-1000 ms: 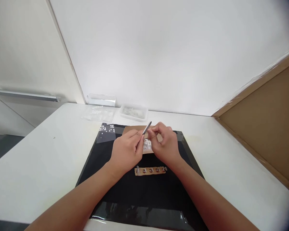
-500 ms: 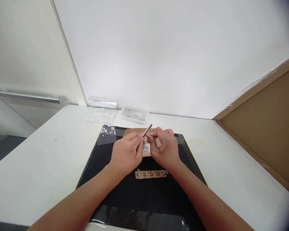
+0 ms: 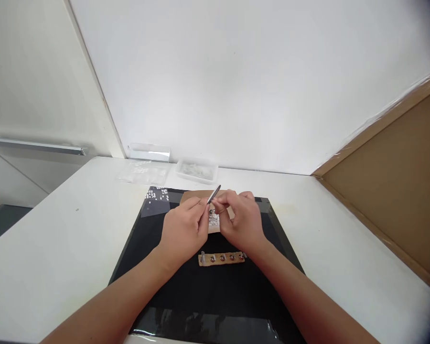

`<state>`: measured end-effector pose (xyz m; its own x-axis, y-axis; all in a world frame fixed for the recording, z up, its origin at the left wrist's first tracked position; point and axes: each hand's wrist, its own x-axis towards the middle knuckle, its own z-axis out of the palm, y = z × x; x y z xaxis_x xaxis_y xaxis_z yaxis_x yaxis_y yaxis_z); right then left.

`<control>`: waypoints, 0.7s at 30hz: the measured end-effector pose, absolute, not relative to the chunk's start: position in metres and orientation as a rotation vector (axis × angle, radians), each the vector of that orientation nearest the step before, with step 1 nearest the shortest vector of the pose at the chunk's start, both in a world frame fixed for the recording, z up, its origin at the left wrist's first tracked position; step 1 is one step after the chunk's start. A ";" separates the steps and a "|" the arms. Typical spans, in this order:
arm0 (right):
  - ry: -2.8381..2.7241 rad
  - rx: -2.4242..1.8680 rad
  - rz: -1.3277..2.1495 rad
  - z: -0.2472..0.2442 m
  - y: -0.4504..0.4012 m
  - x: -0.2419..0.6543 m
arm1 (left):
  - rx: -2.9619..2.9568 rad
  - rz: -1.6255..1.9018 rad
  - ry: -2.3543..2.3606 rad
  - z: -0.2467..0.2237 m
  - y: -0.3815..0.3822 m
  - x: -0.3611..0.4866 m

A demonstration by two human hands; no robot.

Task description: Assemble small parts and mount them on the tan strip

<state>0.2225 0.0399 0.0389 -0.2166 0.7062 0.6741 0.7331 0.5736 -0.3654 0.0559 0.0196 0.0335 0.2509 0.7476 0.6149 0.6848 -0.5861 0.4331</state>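
Centrally, the left hand (image 3: 184, 227) pinches a slim dark-and-white stick (image 3: 214, 193) between thumb and forefinger, its far end slanting up toward the upper right. Just beside it, the right hand (image 3: 241, 220) has its thumb and forefinger brought together near the stick; whether a small piece is caught between those tips is too fine to tell. Behind and below the fingers, near the middle of the frame, lies a brown sheet (image 3: 193, 194), partly covered by the hands, with small pale pieces (image 3: 213, 219) showing in the gap between them. Lower down, below the gap between the hands, a tan strip (image 3: 227, 259) carries a row of five round shiny bits, with a small clear tab standing up at its left end. Sheet and strip both lie on a black mat (image 3: 218, 291), whose upper left corner bears a clear sheet (image 3: 154, 208) dotted with little white squares. Above the mat, on the white table (image 3: 57, 239), sit a clear tub (image 3: 191, 179) with pale contents and, to its left, a flat plastic bag (image 3: 141, 173). A brown board (image 3: 394, 181) fills the right edge.
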 end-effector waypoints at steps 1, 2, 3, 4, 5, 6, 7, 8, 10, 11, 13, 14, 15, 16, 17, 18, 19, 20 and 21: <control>-1.925 -1.167 -0.062 0.038 0.040 0.223 | 2.426 1.263 1.386 0.033 0.020 0.056; -1.898 -1.172 -0.079 0.038 0.040 0.222 | 2.424 1.267 1.387 0.033 0.019 0.056; -1.891 -1.165 -0.081 0.037 0.040 0.222 | 2.421 1.270 1.394 0.033 0.019 0.056; -1.905 -1.147 -0.071 0.036 0.039 0.222 | 2.418 1.272 1.402 0.032 0.019 0.056; -1.935 -1.128 -0.055 0.036 0.039 0.222 | 2.416 1.272 1.406 0.032 0.020 0.056; -1.959 -1.120 -0.046 0.035 0.039 0.222 | 2.414 1.271 1.405 0.032 0.020 0.056; -1.962 -1.125 -0.047 0.035 0.039 0.222 | 2.411 1.272 1.399 0.033 0.020 0.056; -1.945 -1.138 -0.055 0.035 0.039 0.222 | 2.407 1.273 1.388 0.034 0.020 0.056; -1.878 -1.160 -0.054 0.036 0.039 0.223 | 2.383 1.289 1.355 0.037 0.021 0.055; -1.846 -1.156 -0.024 0.036 0.039 0.223 | 2.366 1.297 1.327 0.038 0.021 0.054; -1.780 -1.123 0.134 0.036 0.041 0.225 | 2.328 1.305 1.256 0.042 0.022 0.053; -1.733 -1.104 0.256 0.035 0.041 0.225 | 2.307 1.306 1.225 0.043 0.023 0.053; -1.674 -1.081 0.392 0.033 0.042 0.226 | 2.288 1.307 1.201 0.043 0.023 0.053; -1.608 -1.053 0.529 0.032 0.042 0.226 | 2.269 1.307 1.184 0.043 0.024 0.053; -1.544 -1.021 0.652 0.031 0.042 0.226 | 2.252 1.307 1.175 0.043 0.024 0.053; -1.488 -0.986 0.749 0.030 0.043 0.226 | 2.237 1.303 1.170 0.042 0.025 0.053; -1.445 -0.954 0.816 0.030 0.042 0.226 | 2.225 1.298 1.163 0.041 0.025 0.054; -1.416 -0.927 0.859 0.030 0.042 0.225 | 2.215 1.295 1.154 0.040 0.026 0.054; -1.397 -0.906 0.888 0.030 0.042 0.225 | 2.207 1.295 1.142 0.039 0.026 0.054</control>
